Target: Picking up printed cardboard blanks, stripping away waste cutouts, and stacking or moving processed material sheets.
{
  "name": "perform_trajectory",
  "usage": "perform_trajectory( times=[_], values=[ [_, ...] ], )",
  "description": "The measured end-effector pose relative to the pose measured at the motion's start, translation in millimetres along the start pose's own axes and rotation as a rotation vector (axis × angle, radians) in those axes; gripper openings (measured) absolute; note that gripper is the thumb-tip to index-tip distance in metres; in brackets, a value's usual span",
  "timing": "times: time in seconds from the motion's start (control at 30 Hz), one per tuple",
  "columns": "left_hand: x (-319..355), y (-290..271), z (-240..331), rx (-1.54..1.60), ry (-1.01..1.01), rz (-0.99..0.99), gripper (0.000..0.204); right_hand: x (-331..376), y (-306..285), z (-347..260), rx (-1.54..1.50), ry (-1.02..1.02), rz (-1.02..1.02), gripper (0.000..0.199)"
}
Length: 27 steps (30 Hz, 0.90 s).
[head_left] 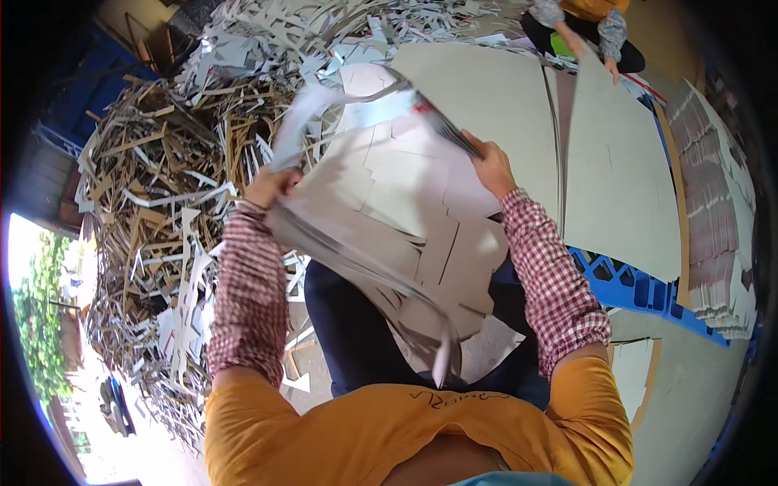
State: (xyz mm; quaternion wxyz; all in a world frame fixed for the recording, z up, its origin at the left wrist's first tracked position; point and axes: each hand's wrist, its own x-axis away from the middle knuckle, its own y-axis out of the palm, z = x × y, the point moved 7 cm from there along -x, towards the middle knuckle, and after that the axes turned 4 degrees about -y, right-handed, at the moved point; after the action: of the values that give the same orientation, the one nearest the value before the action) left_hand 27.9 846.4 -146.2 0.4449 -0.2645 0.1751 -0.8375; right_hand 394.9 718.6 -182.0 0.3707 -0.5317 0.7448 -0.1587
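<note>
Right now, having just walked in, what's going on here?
Someone seated is handling cut cardboard over their lap: the left hand grips one side, the right hand the other, and some strips are motion-blurred. A big heap of scraps rises on the left. At upper right, another person's hands are at the far edge of a large sheet above a blue pallet.
</note>
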Motion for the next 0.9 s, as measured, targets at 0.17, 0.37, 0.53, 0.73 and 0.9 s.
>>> perform_trajectory(
  times=[0.17,0.37,0.53,0.73,0.9],
  values=[
    [-13,-52,-80,-0.059,-0.116,0.264,0.047,36,33,-42,0.048,-0.373,0.168,0.056],
    [-23,-40,83,-0.069,0.589,0.735,0.055,48,73,-63,0.430,-0.429,0.006,0.041],
    [-107,18,62,-0.410,-0.115,0.364,0.088,55,96,-84,0.442,-0.393,-0.121,0.049],
    [-123,72,37,-0.492,-0.262,0.174,0.058,68,116,-82,0.557,-0.540,-0.218,0.037],
    [-118,74,28,-0.684,-0.181,0.389,0.037,65,119,-77,0.562,-0.586,-0.332,0.040]
  ],
)
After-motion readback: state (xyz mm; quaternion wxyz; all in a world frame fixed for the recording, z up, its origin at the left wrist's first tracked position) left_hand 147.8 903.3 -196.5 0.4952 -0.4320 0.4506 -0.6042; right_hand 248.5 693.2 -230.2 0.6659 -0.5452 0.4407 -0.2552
